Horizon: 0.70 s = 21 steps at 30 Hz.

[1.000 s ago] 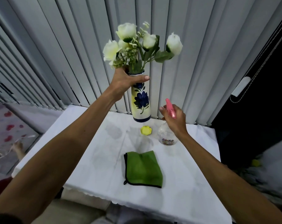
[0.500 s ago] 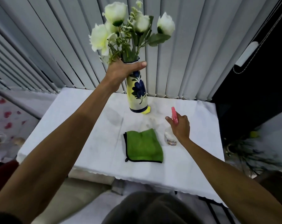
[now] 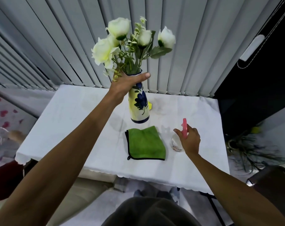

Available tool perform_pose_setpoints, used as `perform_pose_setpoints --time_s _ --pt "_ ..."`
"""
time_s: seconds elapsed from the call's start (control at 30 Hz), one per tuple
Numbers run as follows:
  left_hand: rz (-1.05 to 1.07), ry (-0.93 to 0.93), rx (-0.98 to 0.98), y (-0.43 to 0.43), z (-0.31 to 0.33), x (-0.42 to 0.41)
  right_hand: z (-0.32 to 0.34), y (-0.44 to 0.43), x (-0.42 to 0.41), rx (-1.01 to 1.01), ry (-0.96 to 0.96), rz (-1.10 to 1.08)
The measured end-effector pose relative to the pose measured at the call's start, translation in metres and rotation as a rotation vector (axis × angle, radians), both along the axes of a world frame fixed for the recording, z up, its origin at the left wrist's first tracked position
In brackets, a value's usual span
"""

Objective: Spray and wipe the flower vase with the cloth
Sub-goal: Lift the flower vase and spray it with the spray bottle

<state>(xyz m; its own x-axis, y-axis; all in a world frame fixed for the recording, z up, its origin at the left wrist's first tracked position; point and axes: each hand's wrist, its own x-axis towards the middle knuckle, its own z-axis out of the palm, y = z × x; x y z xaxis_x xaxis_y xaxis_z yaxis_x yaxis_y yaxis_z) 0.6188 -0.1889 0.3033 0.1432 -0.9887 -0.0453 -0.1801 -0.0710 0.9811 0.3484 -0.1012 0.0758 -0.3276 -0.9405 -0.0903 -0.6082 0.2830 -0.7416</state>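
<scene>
A tall yellow vase [image 3: 139,107] with blue flower painting holds white artificial roses [image 3: 118,39]. My left hand [image 3: 127,82] grips its neck just under the rim and holds it above the white table [image 3: 69,128], slightly tilted. A folded green cloth [image 3: 145,143] with black edging lies flat in front of the vase. My right hand [image 3: 190,141] is closed around a clear spray bottle [image 3: 176,142] with a pink trigger head, low over the table to the right of the cloth.
A small yellow lid [image 3: 150,105] peeks out behind the vase. Grey vertical blinds [image 3: 187,46] hang right behind the table. A dark chair [image 3: 272,185] stands at the right, and a plant [image 3: 246,149] lies on the floor there.
The vase and my left hand have dropped lower and nearer the cloth. My right hand has brought the spray bottle down toward the table, beside the cloth. The view has pulled back.
</scene>
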Motion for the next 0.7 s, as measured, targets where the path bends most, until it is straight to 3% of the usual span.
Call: perform_pose_setpoints --time_s 0.13,0.43,0.57,0.7 --pt "0.000 -0.007 0.006 0.001 -0.001 0.005 -0.009 0.016 0.003 0.026 -0.122 -0.102" --pt "0.001 -0.021 0.031 -0.002 -0.009 0.017 -0.018 0.046 0.040 0.299 -0.325 -0.482" --pt "0.010 -0.033 0.048 0.000 -0.012 0.022 -0.022 0.058 0.076 0.377 -0.234 -0.307" --pt "0.007 -0.038 0.039 0.003 -0.012 0.027 -0.016 0.047 0.103 0.256 -0.246 -0.056"
